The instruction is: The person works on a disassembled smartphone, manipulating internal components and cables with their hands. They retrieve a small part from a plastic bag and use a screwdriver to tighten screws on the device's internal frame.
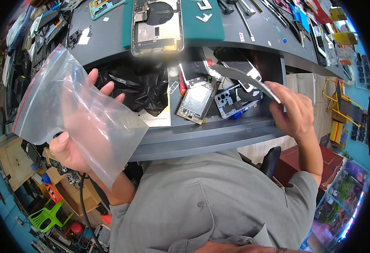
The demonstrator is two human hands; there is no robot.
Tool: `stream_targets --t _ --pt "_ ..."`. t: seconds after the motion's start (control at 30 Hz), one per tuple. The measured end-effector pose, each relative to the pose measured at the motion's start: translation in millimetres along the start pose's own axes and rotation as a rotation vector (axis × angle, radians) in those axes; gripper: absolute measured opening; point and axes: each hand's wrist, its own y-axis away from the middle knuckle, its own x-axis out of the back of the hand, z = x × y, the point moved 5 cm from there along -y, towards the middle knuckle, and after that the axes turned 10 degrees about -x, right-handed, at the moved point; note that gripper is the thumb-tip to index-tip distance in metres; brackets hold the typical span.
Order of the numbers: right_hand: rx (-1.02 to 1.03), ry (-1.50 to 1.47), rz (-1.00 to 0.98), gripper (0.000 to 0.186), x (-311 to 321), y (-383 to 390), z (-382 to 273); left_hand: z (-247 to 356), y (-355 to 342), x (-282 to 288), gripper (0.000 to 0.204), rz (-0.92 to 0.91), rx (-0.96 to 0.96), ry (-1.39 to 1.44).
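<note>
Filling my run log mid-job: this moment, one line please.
left hand: holding clear bag | right hand: holding thin flat piece | drawer: open, phone parts inside

I note via feed: grey bench (109,31) bears green mat (212,31), tools (247,26); its open drawer (210,134) holds black bag (136,88), phone parts (195,101).

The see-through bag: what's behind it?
Behind the see-through bag is the left hand: its palm looks hazy through the plastic, and some fingers poke out past the edge. Whatever is behind the hand is covered, so I can't tell.
</note>
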Motion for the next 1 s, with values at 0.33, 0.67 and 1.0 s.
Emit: stream_targets --t 0.33,0.67,1.0 --pt "0.116 0.387 -0.066 0.048 -3.5 21.1 14.6 0.0 0.2 -2.4 0.126 -0.077 0.128 0.222" --pt "0.041 0.047 -0.354 0.042 -53.3 11.0 -4.5 1.3 -0.2 -7.4 0.125 -0.056 0.047 0.193" --pt "0.073 -0.208 -0.297 0.038 -38.8 -8.2 -36.6 -5.5 4.3 -23.4 0.136 -0.143 -0.065 -0.505"
